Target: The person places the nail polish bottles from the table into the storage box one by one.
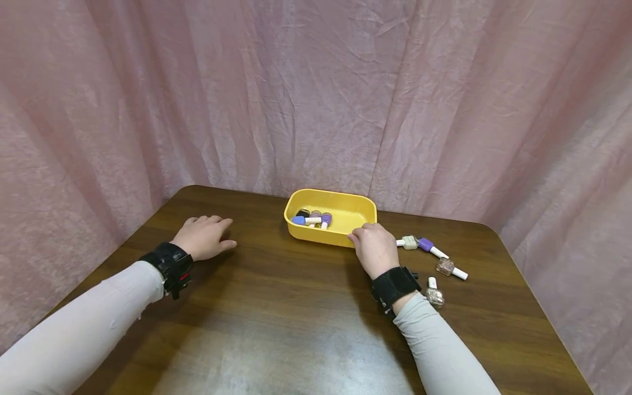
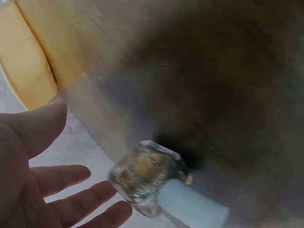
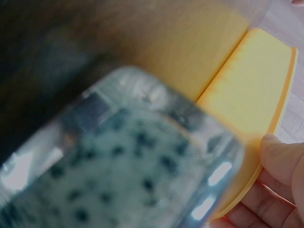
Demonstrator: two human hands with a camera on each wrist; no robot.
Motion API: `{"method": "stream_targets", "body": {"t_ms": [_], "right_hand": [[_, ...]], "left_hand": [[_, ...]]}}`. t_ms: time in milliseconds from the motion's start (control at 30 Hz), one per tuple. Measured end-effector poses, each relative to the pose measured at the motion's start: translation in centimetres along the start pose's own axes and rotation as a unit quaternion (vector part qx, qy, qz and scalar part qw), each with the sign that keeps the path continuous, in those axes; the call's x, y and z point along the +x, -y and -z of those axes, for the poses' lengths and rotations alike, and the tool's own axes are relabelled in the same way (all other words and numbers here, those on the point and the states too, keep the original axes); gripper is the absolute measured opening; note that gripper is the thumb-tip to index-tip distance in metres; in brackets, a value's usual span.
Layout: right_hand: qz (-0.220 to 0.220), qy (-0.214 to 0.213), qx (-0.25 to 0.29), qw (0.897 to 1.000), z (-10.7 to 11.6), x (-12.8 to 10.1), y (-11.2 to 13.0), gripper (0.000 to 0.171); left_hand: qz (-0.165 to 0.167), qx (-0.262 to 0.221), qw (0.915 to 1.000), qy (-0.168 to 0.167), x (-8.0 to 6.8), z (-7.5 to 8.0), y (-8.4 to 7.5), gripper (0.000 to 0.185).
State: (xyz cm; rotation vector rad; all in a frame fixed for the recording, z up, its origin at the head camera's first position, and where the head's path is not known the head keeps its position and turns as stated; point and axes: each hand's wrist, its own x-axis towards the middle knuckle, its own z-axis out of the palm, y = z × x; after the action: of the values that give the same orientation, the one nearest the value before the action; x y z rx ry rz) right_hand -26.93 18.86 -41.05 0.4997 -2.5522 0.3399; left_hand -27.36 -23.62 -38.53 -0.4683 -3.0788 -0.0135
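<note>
A yellow plastic bin (image 1: 329, 236) stands near the back of the table. My right hand (image 1: 375, 249) pinches its front right corner, the thumb on the outer wall and the fingers over the rim in the right wrist view. Several nail polish bottles, among them a blue one (image 1: 298, 220) and a purple one (image 1: 326, 218), lie in its left part. Left of the bin, my left hand (image 1: 203, 236) is spread above the table, holding nothing. A gold glitter bottle (image 2: 145, 171) with a white cap shows beyond its fingertips in the left wrist view.
Right of my right hand lie a pale bottle (image 1: 410, 242), a purple bottle (image 1: 425, 244), a pinkish glitter bottle (image 1: 445, 266) and a silver glitter bottle (image 1: 435, 297). A speckled bottle (image 3: 123, 166) looms close in the right wrist view. A pink curtain (image 1: 316, 99) hangs behind the table.
</note>
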Motion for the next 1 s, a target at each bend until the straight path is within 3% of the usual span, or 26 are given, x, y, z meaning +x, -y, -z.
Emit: {"method": "stream_targets", "body": {"t_ms": [467, 1000], "right_hand": [[-0.001, -0.005, 0.0, 1.0, 0.0, -0.1, -0.1, 0.014], [0.0, -0.006, -0.003, 1.0, 0.0, 0.0, -0.1, 0.015]], "left_hand": [[0.019, -0.005, 0.9997, 0.017, -2.0, 0.1, 1.6, 0.079], [0.038, -0.014, 0.9988, 0.028, -2.4, -0.7, 3.3, 0.076]]}}
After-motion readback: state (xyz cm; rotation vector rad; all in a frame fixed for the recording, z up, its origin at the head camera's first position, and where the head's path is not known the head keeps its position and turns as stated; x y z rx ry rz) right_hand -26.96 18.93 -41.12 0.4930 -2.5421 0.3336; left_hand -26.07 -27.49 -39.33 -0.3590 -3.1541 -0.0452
